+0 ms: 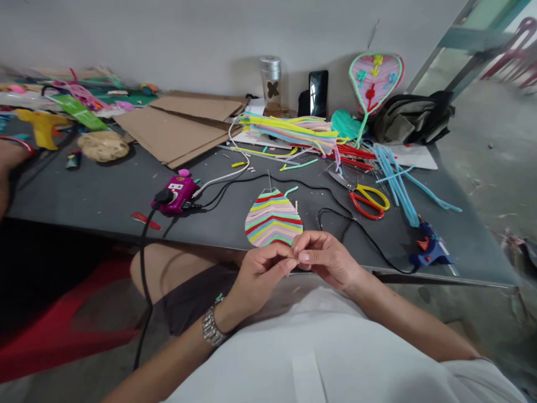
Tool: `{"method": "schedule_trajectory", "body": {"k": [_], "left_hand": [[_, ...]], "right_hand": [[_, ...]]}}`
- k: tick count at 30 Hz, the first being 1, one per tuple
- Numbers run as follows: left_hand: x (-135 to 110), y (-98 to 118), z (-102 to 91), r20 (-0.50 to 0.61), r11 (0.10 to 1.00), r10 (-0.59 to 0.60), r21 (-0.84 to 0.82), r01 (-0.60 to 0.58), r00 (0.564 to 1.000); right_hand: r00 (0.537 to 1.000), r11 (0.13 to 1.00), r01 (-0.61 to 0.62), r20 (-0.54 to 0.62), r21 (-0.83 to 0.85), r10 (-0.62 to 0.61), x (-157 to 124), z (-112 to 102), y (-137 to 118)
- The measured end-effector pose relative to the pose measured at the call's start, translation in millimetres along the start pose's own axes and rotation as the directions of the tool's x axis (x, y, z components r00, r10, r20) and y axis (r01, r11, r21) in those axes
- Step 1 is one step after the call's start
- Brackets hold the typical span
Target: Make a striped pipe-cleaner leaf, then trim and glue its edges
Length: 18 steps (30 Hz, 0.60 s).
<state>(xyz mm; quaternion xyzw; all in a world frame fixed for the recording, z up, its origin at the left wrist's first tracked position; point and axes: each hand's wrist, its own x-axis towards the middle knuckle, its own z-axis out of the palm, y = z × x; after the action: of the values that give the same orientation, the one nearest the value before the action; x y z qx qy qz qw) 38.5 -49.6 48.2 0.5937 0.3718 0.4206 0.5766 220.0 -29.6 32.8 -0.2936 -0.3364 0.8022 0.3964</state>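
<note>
My left hand [264,274] and my right hand [325,257] meet fingertip to fingertip at the table's front edge. Both are closed in a pinch, and whatever lies between the fingers is too small or hidden to make out. Just beyond them lies a teardrop-shaped striped piece of pipe cleaners [273,218] in red, yellow, pink, green and lilac, with a wire loop at its tip. Its lower edge is partly covered by my fingers. To the right rest scissors [369,200] with red and yellow handles and a blue glue gun [432,249].
Pipe cleaner bundles [293,131], blue pipe cleaners [398,184] and a finished-looking fan shape [373,84] are at the back. A purple power socket [176,193] trails black cables across the table. Cardboard [184,123], a bottle [271,84] and a phone [318,94] stand farther back. Another person's arm [8,168] shows at left.
</note>
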Motion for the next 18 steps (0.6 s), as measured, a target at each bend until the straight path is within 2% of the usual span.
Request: {"method": "schedule_trajectory", "body": {"k": [7, 12, 15, 18], "left_hand": [[-0.3, -1.4, 2.8, -0.058, 0.994, -0.069, -0.087, 0.063, 0.996], [-1.7, -1.5, 4.7, -0.112, 0.993, -0.086, -0.088, 0.076, 0.990], [-12.3, -5.2, -6.2, -0.201, 0.990, -0.127, -0.087, 0.112, 0.971], [-32.1, -16.7, -28.7, -0.298, 0.971, -0.229, -0.134, 0.197, 0.927]], "right_hand": [[0.991, 0.996, 0.087, -0.104, -0.024, -0.089, -0.2, 11.3, 3.5], [0.983, 0.996, 0.070, -0.163, -0.058, -0.079, 1.5, 19.3, 4.1], [0.987, 0.990, 0.022, -0.154, -0.140, -0.044, 14.9, 26.0, 6.9], [0.997, 0.931, -0.001, -0.072, -0.366, -0.028, 36.1, 33.1, 17.9]]}}
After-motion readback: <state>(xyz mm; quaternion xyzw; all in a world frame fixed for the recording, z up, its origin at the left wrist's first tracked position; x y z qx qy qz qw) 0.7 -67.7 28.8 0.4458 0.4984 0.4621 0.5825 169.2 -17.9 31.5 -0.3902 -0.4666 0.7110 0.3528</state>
